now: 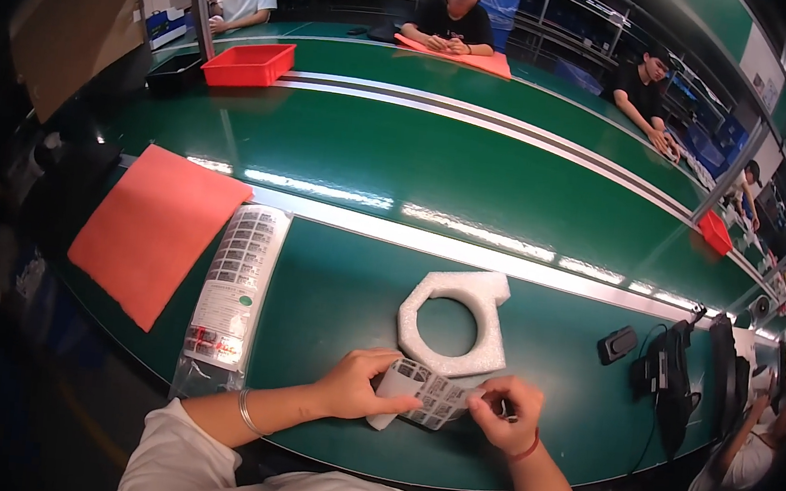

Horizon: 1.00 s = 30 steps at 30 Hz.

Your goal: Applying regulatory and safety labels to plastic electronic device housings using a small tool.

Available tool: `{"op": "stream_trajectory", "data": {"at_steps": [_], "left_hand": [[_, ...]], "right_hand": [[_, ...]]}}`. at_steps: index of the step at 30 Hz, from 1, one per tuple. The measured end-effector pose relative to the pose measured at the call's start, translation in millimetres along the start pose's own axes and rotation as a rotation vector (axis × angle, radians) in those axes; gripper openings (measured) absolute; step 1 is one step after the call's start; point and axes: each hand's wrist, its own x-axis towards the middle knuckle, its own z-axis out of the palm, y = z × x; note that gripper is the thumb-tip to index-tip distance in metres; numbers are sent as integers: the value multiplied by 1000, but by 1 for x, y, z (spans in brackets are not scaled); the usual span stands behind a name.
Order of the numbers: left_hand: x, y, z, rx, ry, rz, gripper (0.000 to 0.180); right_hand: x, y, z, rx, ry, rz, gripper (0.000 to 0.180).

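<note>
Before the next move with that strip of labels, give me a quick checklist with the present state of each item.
1. Left hand grips the label strip: ok.
2. Right hand pinches the strip's other end: ok.
3. Strip lying flat: not ok, its left end curls under.
4. White foam ring within reach, just beyond the hands on the green table: ok.
5. Spare label sheet in its clear bag lies to the left, beside the orange pad: ok.
6. Whether a label is already peeled off: cannot tell.
</note>
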Motion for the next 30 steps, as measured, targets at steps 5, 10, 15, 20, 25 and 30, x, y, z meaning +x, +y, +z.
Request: {"op": "stream_trajectory", "data": {"at_steps": [5,10,15,20,25,30], "left_hand": [[-1,-12,9,-443,99,-103,29],[4,-2,3,-385,133,-239,26],[2,-2,-3,-354,162,-202,32],[-2,-5,-6,-210,66,-124,46],[-4,-3,-6,-295,40,-150,51],[-2,-5,-6,-347,56,-135,40]], "right_hand": [[11,-12,3,-51,-239,-124,17],[13,-2,3,-71,-253,-139,13],[11,-6,3,-84,-220,-96,10],[12,-5,5,-95,-227,-102,8],[11,-6,3,-113,-210,-125,8],[12,-1,3,-120,-187,-104,8]]}}
